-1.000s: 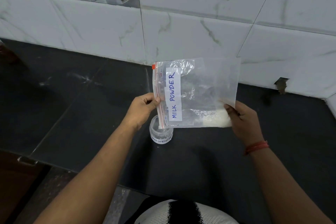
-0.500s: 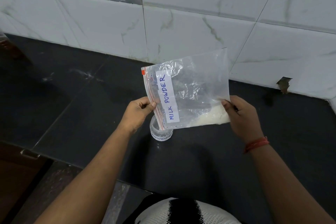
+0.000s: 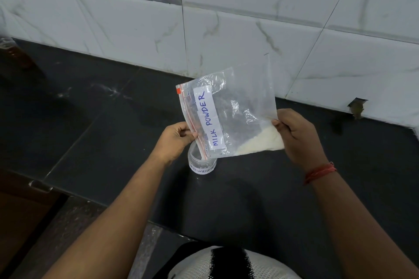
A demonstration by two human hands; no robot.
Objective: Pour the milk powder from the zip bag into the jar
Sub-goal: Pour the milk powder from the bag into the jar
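A clear zip bag (image 3: 235, 108) with a white label reading MILK POWDER is held up on its side over the black counter. My left hand (image 3: 175, 139) pinches its red zip edge, which points down and left. My right hand (image 3: 299, 137) grips the bag's lower right corner. White milk powder (image 3: 260, 141) lies heaped along the bag's low edge near my right hand. A small clear jar (image 3: 201, 164) with a white label stands on the counter right below the zip end, whose lower corner reaches the jar's mouth.
The black counter (image 3: 113, 133) runs back to a white marble-tiled wall (image 3: 249, 36). Its front edge lies near my body. A brownish container (image 3: 13, 54) is partly visible at the far left. A chipped hole (image 3: 357, 107) marks the wall base at the right.
The bag has tilted more, its zip end dipping toward the jar and its right side rising. The powder has slid left along the low edge. Both hands kept their hold.
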